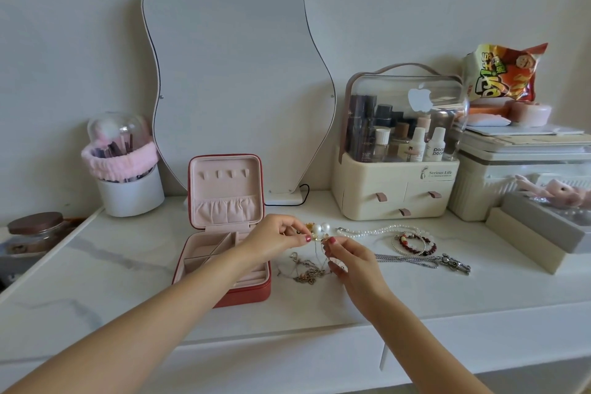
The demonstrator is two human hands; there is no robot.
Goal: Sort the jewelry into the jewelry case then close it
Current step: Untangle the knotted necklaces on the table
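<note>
Picking the first small piece out of the jewelry pile

Left hand (281, 233) and right hand (343, 254) pinch a thin gold chain (321, 241) beside the open, empty jewelry case (224, 233); next, I think, untangle it and lay it inside

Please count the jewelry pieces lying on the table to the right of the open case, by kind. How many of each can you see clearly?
Pearl strand: 1
Bead bracelets: 2, one dark red and one of small pale beads, possibly more overlapping
Silver chain with clasp: 1
Tangled thin gold chains: 1 heap, number unclear
Pearl piece between the hands: 1
Total: 6 at least
</note>
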